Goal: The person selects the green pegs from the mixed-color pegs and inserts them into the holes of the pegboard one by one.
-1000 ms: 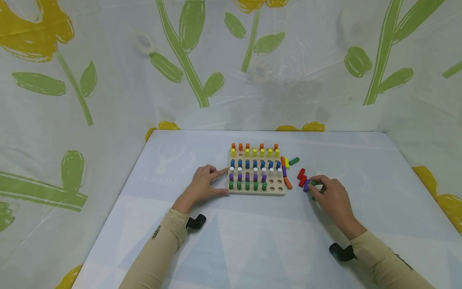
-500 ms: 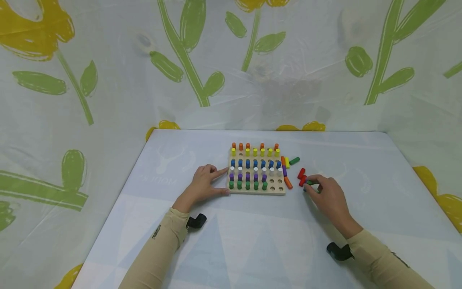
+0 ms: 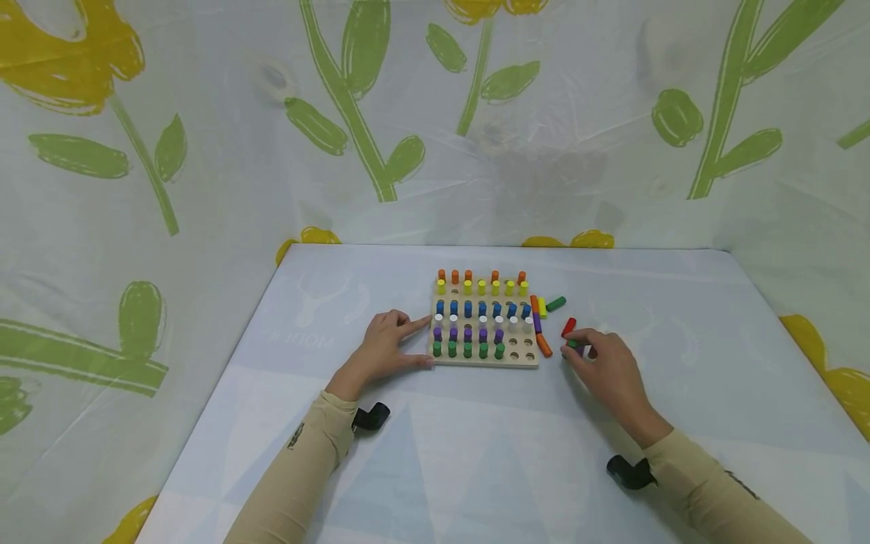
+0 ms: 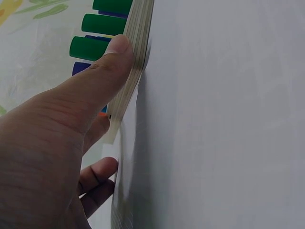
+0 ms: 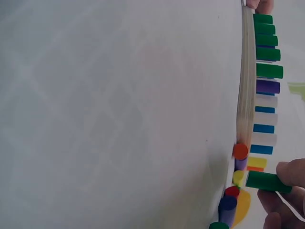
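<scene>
A wooden pegboard (image 3: 485,363) holds rows of coloured pegs: orange and yellow at the back, then blue, white, purple and green at the front. Bare holes show at the front right. My left hand (image 3: 377,351) rests against the board's left side, thumb at the near corner and index finger farther back along the edge. Right of the board, my right hand (image 3: 612,370) pinches a green peg (image 5: 268,182) between thumb and fingers, raised over the loose pegs in the right wrist view. It partly hides a purple peg (image 5: 228,210) lying under it in the head view.
Along the board's right side lie loose orange (image 3: 544,345), purple (image 3: 538,323) and yellow (image 3: 542,307) pegs. A green peg (image 3: 556,304) and a red peg (image 3: 569,326) lie farther right. Black wrist cameras (image 3: 630,472) are worn on both wrists. Patterned sheeting stands behind the table.
My right hand has lifted the green peg slightly and moved left toward the board, now covering a red peg seen before. The left hand stays in place.
</scene>
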### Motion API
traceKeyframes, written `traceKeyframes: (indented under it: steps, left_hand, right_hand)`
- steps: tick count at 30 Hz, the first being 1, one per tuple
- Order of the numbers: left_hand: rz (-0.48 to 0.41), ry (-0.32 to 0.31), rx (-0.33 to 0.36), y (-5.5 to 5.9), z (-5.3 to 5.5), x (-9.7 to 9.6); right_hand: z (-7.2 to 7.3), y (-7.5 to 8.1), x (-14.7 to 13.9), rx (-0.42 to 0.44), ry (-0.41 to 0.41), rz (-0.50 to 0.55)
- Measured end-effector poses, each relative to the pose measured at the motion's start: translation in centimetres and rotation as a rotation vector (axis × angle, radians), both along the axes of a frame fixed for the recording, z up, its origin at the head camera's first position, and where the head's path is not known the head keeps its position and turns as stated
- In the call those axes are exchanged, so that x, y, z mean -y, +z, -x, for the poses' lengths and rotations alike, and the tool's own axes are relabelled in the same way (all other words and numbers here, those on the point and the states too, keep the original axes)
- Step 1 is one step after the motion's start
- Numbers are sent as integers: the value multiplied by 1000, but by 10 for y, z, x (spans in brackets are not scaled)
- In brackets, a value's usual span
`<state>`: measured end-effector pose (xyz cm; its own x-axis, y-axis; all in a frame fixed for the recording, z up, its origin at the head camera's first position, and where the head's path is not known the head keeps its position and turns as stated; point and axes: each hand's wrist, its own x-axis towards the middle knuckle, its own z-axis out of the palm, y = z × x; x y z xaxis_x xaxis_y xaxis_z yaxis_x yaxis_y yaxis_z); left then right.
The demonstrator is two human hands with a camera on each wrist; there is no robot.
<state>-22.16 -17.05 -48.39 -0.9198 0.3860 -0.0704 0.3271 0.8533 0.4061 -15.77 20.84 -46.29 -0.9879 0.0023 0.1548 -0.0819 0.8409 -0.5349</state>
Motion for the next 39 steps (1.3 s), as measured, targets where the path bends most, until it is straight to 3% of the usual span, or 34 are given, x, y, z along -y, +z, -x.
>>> traceKeyframes:
  steps: [39]
  left_hand:
    - [-12, 6, -4, 0, 0, 0]
  right_hand:
    - [4, 0, 29, 21, 57, 30]
